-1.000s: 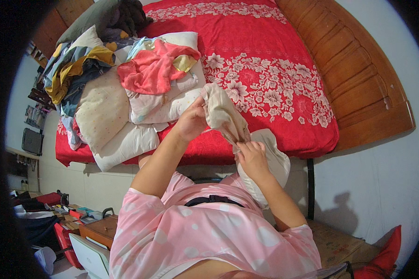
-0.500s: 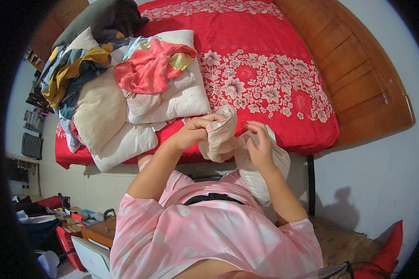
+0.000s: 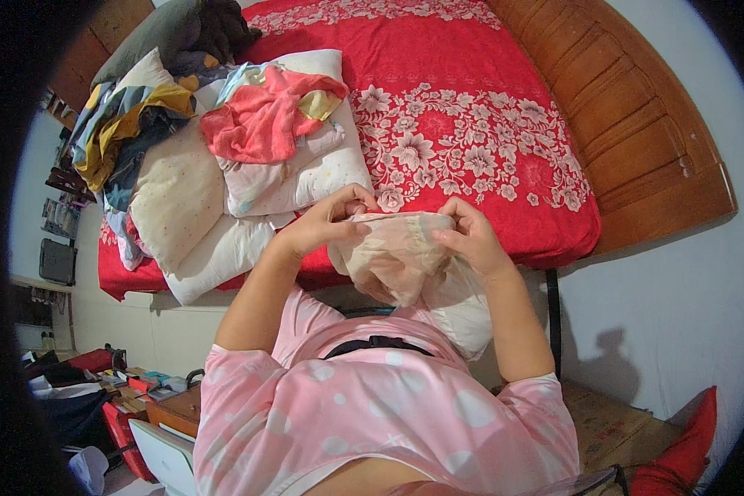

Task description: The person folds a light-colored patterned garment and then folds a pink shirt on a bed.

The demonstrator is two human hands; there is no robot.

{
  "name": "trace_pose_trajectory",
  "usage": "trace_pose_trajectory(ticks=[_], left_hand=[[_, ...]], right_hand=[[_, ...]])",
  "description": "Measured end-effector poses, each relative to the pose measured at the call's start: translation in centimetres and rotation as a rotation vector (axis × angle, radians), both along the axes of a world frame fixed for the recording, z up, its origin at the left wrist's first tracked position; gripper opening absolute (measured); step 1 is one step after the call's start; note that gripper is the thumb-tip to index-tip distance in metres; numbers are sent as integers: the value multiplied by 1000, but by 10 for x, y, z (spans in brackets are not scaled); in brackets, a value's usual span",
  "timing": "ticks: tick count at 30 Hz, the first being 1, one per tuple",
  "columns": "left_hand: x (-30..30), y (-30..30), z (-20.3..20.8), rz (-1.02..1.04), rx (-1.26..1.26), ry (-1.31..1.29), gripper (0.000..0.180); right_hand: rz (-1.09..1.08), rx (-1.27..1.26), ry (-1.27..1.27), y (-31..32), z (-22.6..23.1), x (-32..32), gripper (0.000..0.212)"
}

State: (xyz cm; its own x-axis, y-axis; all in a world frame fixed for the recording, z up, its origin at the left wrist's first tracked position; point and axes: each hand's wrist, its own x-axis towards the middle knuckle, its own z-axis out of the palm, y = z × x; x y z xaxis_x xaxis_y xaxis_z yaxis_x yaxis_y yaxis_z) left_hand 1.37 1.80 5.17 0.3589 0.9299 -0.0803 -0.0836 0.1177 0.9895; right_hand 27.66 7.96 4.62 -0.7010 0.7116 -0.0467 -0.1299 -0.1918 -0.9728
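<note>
Head view, seen by me from inside the room, shows a person in a pale pink garment with white round dots (image 3: 372,405), seated close before a bed with a bright red cover and white flower pattern (image 3: 463,58). Both hands are grasping one thing, a thin, cream-coloured, crumpled piece of cloth (image 3: 388,252). The left hand (image 3: 335,221) pinches its upper edge at the left end, and the right hand (image 3: 473,236) pinches the upper right corner, the thumb lying on the front side. Between the hands this cloth is stretched, and its lower part hangs loosely above the lap, near the bed's front edge. Just below the right hand, a puffy off-white cushion-like thing (image 3: 465,312) lies by the right thigh; part of it is hidden behind the cloth.

To the left, on the bed, there is a heap. A coral-red soft cloth (image 3: 260,120) lies on top of white pillows (image 3: 331,178), and beside it leans a cream pillow with small dots (image 3: 174,186). Farther left, a mustard and grey-blue fabric (image 3: 132,136) is bunched. A brown panelled wooden board (image 3: 636,107) borders the bed at the right
</note>
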Motion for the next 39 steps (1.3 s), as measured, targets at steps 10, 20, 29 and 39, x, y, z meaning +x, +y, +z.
trace_pose_trajectory(ticks=[10,20,29,39], left_hand=[[-3,6,-14,21,15,197,25],[-13,3,-6,60,23,168,32],[-25,2,-9,208,-18,23,24],[-29,14,-12,355,-37,50,18]], right_hand=[[-36,-32,61,2,3,11,10],[-59,283,-296,11,-1,21,14],[-2,498,-539,20,-2,29,18],[-554,855,-789,34,-1,24,17]])
